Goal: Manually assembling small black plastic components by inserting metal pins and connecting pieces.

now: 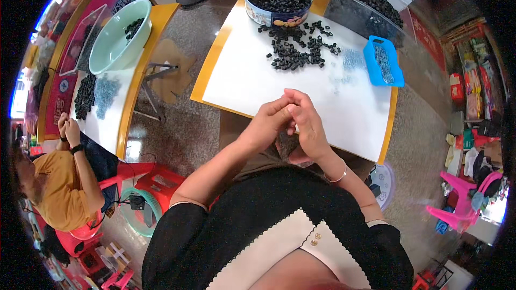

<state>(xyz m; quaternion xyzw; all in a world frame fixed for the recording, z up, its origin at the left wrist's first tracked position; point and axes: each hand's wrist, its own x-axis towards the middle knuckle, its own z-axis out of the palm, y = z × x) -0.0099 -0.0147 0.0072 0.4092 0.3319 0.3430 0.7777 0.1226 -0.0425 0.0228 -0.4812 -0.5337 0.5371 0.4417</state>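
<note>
Black short-sleeved top (pixel 269 196), scalloped cream collar (pixel 269 252), thin bracelet (pixel 344 172).

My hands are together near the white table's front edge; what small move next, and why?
I'd perhaps ease your left hand and right hand slightly forward over the white, yellow-edged table: they meet near its front edge, where any of the small black tube-shaped pieces might drop off. I can't tell whether you're holding one.
</note>
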